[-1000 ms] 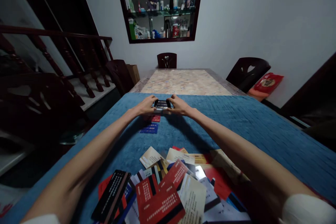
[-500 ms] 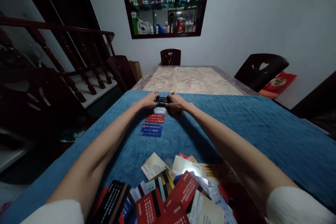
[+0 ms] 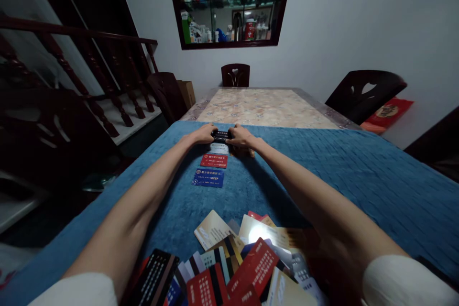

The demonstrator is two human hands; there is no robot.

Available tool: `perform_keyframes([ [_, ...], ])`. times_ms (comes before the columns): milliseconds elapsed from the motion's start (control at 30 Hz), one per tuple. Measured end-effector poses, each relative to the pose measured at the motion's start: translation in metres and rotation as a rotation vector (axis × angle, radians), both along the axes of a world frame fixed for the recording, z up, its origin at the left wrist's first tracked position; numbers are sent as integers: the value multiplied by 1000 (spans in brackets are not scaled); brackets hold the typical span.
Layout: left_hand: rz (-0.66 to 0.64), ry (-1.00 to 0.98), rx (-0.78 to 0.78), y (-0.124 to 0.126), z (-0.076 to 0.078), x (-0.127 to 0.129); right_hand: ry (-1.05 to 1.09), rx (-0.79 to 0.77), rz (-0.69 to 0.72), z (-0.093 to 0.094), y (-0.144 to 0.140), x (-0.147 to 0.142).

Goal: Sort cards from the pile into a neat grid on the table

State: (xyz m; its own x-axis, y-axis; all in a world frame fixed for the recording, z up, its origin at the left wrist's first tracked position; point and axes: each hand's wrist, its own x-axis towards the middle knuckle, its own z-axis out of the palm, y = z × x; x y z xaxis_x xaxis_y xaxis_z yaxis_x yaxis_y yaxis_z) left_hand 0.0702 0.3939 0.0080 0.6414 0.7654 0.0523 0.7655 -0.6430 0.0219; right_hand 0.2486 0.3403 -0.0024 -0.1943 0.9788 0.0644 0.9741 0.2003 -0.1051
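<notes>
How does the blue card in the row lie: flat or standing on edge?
Flat. The blue card rests on the blue cloth, its broad lettered side facing up.

We look from a single camera on the head, just above the near end of the table [image 3: 258,107], facing forward and slightly down along its length. Closest to us, the card pile [image 3: 253,267] fills the bottom edge; we see the left hand [image 3: 202,135] and right hand [image 3: 241,136] farther off near mid-frame, and the wall cabinet [image 3: 229,46] beyond.
</notes>
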Motion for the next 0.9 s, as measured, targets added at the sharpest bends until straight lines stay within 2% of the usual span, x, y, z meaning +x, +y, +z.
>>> perform_keyframes([
  [267, -12, 53, -61, 1, 3, -1, -43, -32, 7, 4, -1, -6],
  [600, 6, 69, -107, 10, -4, 2, -64, -13, 4, -3, 8, -3],
  [900, 15, 71, -113, 10, -3, 2, -53, -5, 27, -6, 11, 0],
])
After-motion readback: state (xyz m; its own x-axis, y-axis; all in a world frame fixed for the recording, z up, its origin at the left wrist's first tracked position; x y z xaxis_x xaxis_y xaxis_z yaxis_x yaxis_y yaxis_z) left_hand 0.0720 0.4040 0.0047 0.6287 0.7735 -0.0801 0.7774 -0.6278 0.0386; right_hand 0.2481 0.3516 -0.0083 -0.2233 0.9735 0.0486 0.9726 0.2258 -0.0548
